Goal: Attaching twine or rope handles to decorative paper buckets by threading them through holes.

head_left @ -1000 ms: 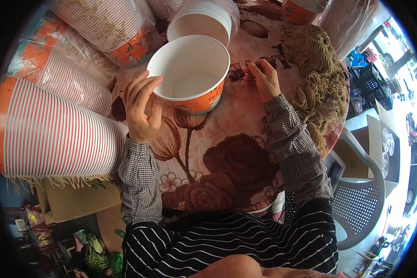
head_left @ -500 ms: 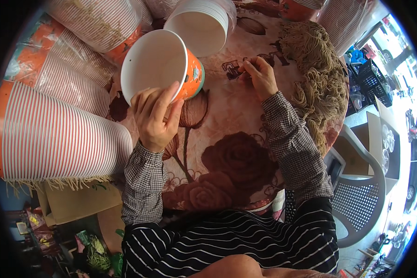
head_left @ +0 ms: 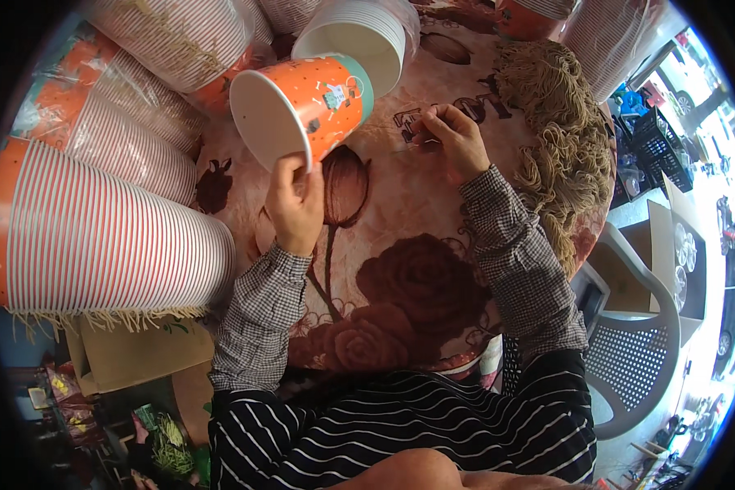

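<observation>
An orange paper bucket (head_left: 325, 96) with a white inside, a green base band and small printed figures lies tilted above the table, its mouth facing left and toward me. My left hand (head_left: 296, 206) pinches its near rim between thumb and fingers. To the right of the bucket, my right hand (head_left: 459, 147) has thumb and fingertips pressed together; what they hold, if anything, is too fine to make out. Behind the bucket lies a nested stack of white buckets (head_left: 388, 49) in clear plastic. A heap of beige strings (head_left: 551, 106) lies right of my right hand.
Long nested stacks of red-and-white rimmed buckets (head_left: 114, 229) fill the table's left side, some in plastic. The round table has a flowered cloth (head_left: 416, 278). A grey chair (head_left: 629, 359) and an opened carton (head_left: 637, 261) stand to the right, another carton (head_left: 143, 355) below left.
The bucket has turned, so its printed side now faces up and its mouth points more to the left. My left hand has shifted slightly right and closed on the rim. My right hand has barely moved.
</observation>
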A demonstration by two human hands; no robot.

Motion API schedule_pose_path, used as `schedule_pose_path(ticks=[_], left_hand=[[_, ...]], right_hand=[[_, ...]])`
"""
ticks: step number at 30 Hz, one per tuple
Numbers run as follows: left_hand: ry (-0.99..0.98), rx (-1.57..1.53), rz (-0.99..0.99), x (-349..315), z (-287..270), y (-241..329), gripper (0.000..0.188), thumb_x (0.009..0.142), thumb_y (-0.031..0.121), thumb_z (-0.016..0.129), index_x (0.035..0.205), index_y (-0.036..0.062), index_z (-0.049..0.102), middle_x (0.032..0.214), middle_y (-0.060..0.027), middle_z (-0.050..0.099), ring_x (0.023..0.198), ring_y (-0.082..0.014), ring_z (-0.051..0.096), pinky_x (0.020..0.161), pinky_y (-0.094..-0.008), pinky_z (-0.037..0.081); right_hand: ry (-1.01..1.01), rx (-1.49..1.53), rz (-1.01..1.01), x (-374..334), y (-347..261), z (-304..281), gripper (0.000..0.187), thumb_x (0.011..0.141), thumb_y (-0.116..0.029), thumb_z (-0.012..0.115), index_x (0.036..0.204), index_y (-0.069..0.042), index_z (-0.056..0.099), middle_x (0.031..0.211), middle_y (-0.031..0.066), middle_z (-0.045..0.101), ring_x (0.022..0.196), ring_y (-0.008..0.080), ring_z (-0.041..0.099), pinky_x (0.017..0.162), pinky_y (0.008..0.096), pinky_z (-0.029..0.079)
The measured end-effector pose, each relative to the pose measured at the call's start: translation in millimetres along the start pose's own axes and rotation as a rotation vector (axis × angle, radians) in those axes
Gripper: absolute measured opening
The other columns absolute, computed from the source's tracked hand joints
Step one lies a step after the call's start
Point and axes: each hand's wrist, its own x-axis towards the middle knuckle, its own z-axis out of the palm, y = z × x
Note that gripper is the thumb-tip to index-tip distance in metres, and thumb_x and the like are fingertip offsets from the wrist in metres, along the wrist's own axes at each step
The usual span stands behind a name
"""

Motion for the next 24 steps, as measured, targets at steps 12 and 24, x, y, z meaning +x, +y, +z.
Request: schedule_pose_path(ticks=[12,24], left_hand=[[-0.457,-0.108,-0.168,-6.8,4.8,15.7,0.034,0.077,0.005,0.062,0.11,-0.0021,0.058,0.101,-0.0172,0.063,0.091,-0.0327,0.063,0.075,-0.0382,0.05],[-0.418,-0.405,-0.282,-1.5,0.1,22.8,0.036,0.093,0.019,0.06,0.121,-0.0035,0.054,0.112,-0.0119,0.062,0.103,-0.0197,0.06,0.088,-0.03,0.046]], right_hand=[[-0.4,0.098,0.204,-36.4,23.8,49.0,0.012,0.096,-0.015,0.055,0.099,-0.004,0.056,0.089,0.008,0.065,0.075,0.0142,0.062,0.068,0.0269,0.054],[-0.336,0.089,0.149,-42.9,12.5,52.8,0.019,0.097,-0.021,0.054,0.101,-0.002,0.056,0.091,0.0076,0.065,0.077,0.0147,0.063,0.069,0.0277,0.053]])
